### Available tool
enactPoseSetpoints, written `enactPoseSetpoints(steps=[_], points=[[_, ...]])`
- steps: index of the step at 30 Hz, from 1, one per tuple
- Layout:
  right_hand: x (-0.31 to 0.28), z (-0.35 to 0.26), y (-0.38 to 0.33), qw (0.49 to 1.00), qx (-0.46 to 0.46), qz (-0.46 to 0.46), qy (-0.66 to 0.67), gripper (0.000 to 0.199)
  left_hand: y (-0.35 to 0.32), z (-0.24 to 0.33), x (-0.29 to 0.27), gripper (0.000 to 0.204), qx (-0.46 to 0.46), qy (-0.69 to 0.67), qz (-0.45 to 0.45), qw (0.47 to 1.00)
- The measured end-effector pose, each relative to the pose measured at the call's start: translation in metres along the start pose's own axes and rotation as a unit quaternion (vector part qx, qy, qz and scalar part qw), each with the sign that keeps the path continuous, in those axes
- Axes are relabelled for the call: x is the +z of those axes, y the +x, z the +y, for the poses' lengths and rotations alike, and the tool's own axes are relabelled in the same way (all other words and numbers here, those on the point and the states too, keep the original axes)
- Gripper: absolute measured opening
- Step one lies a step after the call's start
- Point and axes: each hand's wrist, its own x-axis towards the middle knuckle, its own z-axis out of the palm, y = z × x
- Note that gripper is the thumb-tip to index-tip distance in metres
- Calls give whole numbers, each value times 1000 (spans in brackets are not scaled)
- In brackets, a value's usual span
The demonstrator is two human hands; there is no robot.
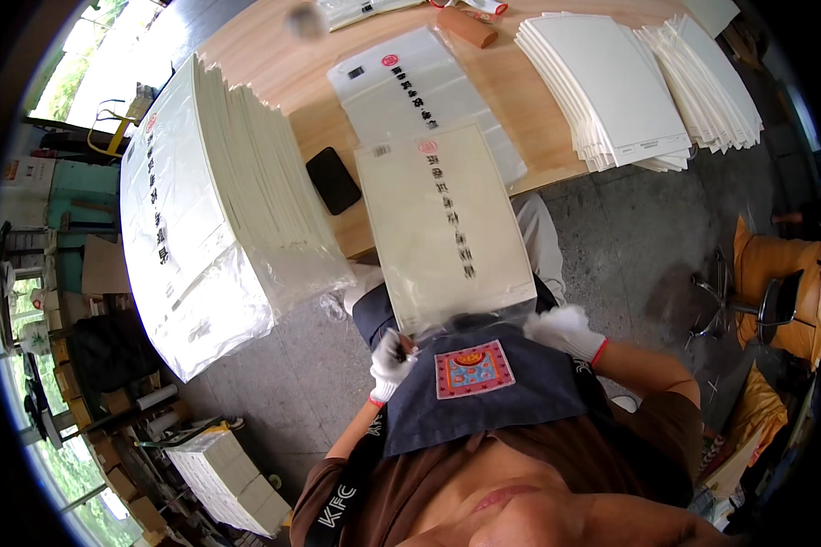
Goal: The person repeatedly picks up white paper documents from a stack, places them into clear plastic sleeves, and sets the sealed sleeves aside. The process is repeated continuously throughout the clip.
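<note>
Around a plastic-bagged paper packet [445, 219], the gloved left hand [392, 368] lies at seven o'clock, the right hand [566, 330] between four and five; neither grip's closure can be told.

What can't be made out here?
All in the head view:
Left gloved hand: whether it grips the paper-filled plastic bag; fingers too small and indistinct.
Right gloved hand: its grip; the back of the glove hides the fingers' undersides.
Round grey object: what it is; blurred.
Plastic-wrapped pack: its full outline; cut off by the upper edge.
</note>
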Motion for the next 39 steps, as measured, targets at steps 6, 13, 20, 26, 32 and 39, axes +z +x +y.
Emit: enactPoseSetpoints(steps=[6,13,20,26,32,39], points=[[-31,21,42,917,-167,357,-68,20,74,23,12,23,106,129,118,979],[6,55,59,988,-106,57,101,27,55,-50,-10,16,58,159,53,984],[62,66,160,673,4,101,733,39,121,-20,-6,37,-120,312,-60,941],[25,-22,173,403,-123,-31,907,45,114,173,-26,11,217,334,-12,917],[-132,-92,200,583,-279,76,759,46,65,224,-128,5,298,101,356,880],[-290,-190,204,809,-350,221,418,54,74,192,-322,24,98,109,502,853]])
